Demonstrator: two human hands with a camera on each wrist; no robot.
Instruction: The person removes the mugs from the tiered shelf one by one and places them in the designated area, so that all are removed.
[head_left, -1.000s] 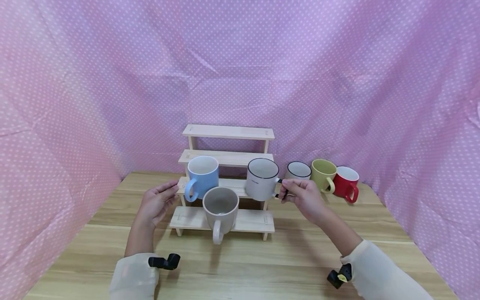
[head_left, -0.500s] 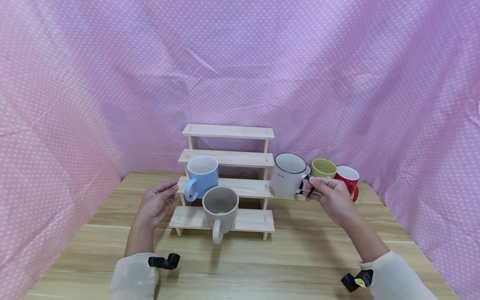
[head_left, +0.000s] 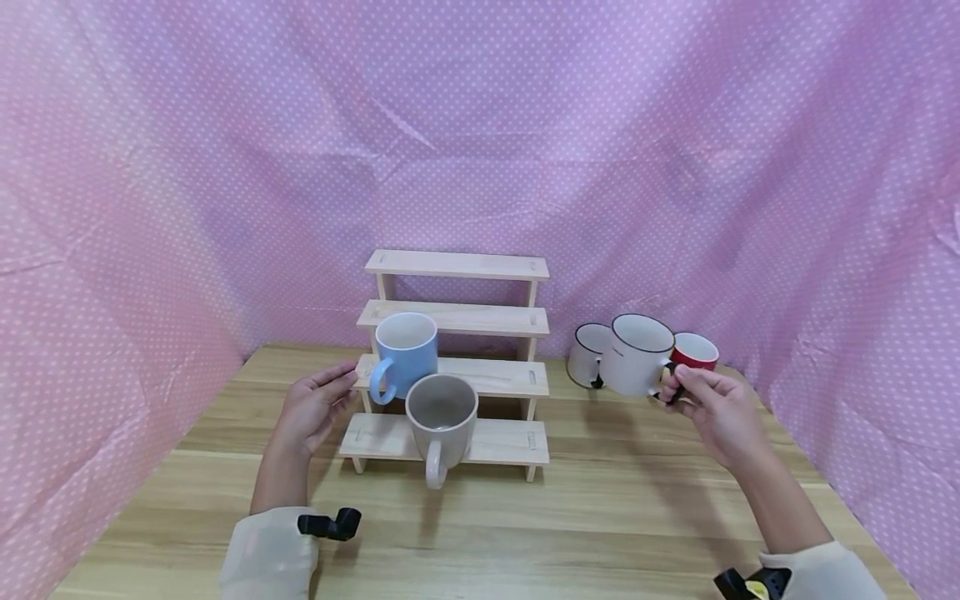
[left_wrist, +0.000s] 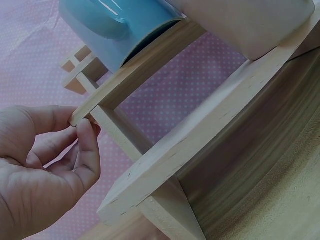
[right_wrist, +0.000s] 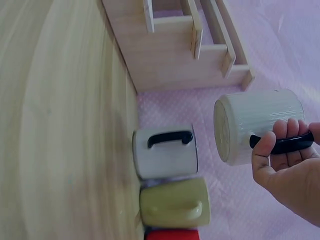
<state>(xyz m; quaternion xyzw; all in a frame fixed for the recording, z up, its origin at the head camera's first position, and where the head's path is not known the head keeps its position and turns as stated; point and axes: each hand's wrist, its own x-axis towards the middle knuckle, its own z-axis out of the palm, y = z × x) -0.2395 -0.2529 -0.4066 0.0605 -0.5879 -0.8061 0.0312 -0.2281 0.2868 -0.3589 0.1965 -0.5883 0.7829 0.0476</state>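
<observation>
My right hand [head_left: 716, 414] grips the black handle of a white mug with a black rim [head_left: 636, 358], holding it in the air right of the rack. In the right wrist view the fingers curl round that handle [right_wrist: 295, 144]. My left hand [head_left: 315, 410] pinches the left end of the second-lowest board of a wooden stepped rack [head_left: 491, 377], thumb and fingertips on its edge in the left wrist view. A light blue mug [head_left: 408, 354] stands on that board, its handle toward the left front. On the lowest board stands a beige mug [head_left: 441, 425], handle facing forward.
Behind the held mug, a second white mug with a black rim [head_left: 587, 358], a yellow-green mug [right_wrist: 175, 202] and a red mug [head_left: 696, 350] stand in a row on the wood-grain table [head_left: 525, 533]. Pink dotted cloth [head_left: 480, 125] surrounds the table.
My right hand has carried the white mug from in front of the rack to the right, over the row of mugs. The left hand stays on the rack.
</observation>
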